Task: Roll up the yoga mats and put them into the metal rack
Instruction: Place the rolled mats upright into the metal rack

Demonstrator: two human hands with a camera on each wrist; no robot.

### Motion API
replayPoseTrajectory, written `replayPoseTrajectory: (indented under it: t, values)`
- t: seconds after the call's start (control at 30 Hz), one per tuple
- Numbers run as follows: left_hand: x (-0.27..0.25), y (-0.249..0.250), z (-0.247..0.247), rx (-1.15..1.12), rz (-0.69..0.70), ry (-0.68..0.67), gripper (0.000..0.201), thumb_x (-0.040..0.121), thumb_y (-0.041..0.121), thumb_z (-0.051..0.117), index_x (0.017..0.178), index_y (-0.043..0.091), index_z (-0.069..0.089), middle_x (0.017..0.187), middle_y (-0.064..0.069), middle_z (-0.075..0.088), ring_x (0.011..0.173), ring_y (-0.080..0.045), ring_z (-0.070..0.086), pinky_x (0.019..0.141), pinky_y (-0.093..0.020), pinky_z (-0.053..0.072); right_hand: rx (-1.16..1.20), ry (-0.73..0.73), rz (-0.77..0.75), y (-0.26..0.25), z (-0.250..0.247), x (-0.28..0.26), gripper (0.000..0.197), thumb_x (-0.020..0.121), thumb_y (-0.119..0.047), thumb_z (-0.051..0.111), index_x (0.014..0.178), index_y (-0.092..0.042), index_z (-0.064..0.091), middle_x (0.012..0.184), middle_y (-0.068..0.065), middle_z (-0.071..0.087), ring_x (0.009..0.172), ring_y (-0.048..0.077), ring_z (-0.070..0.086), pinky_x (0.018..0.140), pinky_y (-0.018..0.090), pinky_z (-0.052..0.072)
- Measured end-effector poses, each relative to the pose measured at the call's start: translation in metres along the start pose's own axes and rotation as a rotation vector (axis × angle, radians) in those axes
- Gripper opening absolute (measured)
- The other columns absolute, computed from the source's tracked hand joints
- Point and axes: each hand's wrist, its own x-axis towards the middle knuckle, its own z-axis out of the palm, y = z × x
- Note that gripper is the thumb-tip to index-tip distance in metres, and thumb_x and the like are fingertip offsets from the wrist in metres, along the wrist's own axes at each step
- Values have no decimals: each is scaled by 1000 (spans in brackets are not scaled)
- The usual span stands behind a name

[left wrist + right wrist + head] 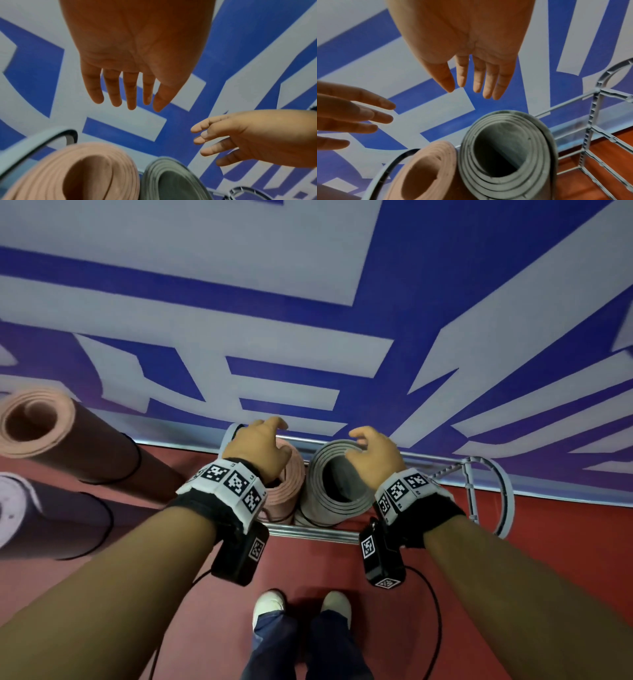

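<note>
Both hands, left hand [258, 446] and right hand [371, 455], hovered with fingers released over the pink mat [289, 484] and grey mat [337, 474] standing in the metal rack [308, 531] (best pressed down evenly to seat both).

No legible text noted. Large white characters on the blue wall banner [308, 302] are cropped, unreadable. Wristband markers [236, 482] carry coded patterns only.

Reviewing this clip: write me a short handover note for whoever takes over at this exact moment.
Left hand and right hand: both open, fingers relaxed, holding nothing, above the rack.
Pink mat and grey mat: rolled, standing upright side by side in the metal rack.
Left: a brown rolled mat and a purple rolled mat stand outside the rack, to its left. The rack's right side has room.
</note>
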Motion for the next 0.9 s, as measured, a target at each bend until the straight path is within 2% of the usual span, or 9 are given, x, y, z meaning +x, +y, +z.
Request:
replayPoseTrajectory:
  t: [0.07, 0.17, 0.23, 0.33, 0.47, 0.57, 0.7, 0.8, 0.9]
  values:
    - [-12, -3, -18, -31, -9, 24, 43, 92, 25, 56, 135, 20, 49, 136, -7, 54, 121, -26, 53, 104, -41, 42, 36, -12, -2, -19, -3, -6, 33, 94, -18, 56, 126, -19, 57, 126, 4, 60, 106, 20, 57, 79, 20, 40]
    - [-35, -12, -43, -91, -41, 67, 39, 93, 23, 57, 131, 18, 53, 131, -5, 59, 117, -24, 56, 95, -34, 44, 31, -10, -26, -45, -7, -15, 22, 95, -18, 53, 114, -20, 64, 111, -1, 64, 87, 14, 55, 59, 18, 38]
    - [-54, -20, -59, -117, -73, 95, 36, 93, 23, 56, 128, 17, 55, 127, -5, 62, 114, -24, 58, 92, -33, 44, 9, -27, -63, -63, -6, -21, 20, 94, -16, 52, 108, -19, 67, 104, -3, 62, 86, 13, 54, 65, 21, 39]
    - [-78, -31, -84, -121, -127, 144, 31, 92, 21, 56, 123, 16, 58, 122, -5, 65, 112, -24, 59, 92, -32, 44, -13, -43, -116, -87, 2, -29, 19, 93, -15, 54, 102, -17, 70, 104, 2, 69, 93, 18, 62, 76, 22, 43]
    - [-98, -46, -111, -158, -169, 198, 26, 92, 19, 56, 116, 17, 63, 118, -5, 67, 109, -24, 60, 88, -28, 42, -10, -50, -162, -118, 15, -46, 19, 91, -14, 54, 96, -15, 72, 96, 6, 72, 96, 24, 66, 89, 35, 53]
    - [-108, -62, -127, -235, -190, 224, 20, 92, 19, 57, 110, 17, 65, 114, -5, 66, 104, -24, 59, 81, -24, 38, 13, -68, -172, -140, 29, -57, 18, 89, -13, 54, 92, -17, 71, 91, 3, 69, 94, 23, 66, 86, 32, 53]
    - [-113, -100, -147, -255, -219, 201, 12, 90, 17, 57, 99, 19, 65, 108, -5, 67, 105, -26, 61, 82, -25, 41, -3, -145, -192, -173, 61, -63, 17, 90, -16, 53, 91, -20, 69, 100, 2, 72, 94, 20, 66, 83, 26, 49]
    - [-103, -145, -167, -240, -250, 197, 19, 90, 17, 56, 106, 18, 66, 110, -4, 68, 108, -25, 60, 85, -26, 41, -7, -181, -185, -201, 102, -59, 16, 89, -17, 54, 94, -22, 68, 97, 2, 71, 90, 22, 66, 81, 29, 51]
    - [-87, -198, -186, -234, -245, 164, 21, 89, 16, 55, 107, 18, 65, 108, -3, 69, 106, -24, 61, 83, -26, 42, -30, -208, -130, -228, 151, -53, 15, 88, -18, 57, 96, -26, 66, 85, -2, 65, 83, 19, 62, 84, 30, 48]
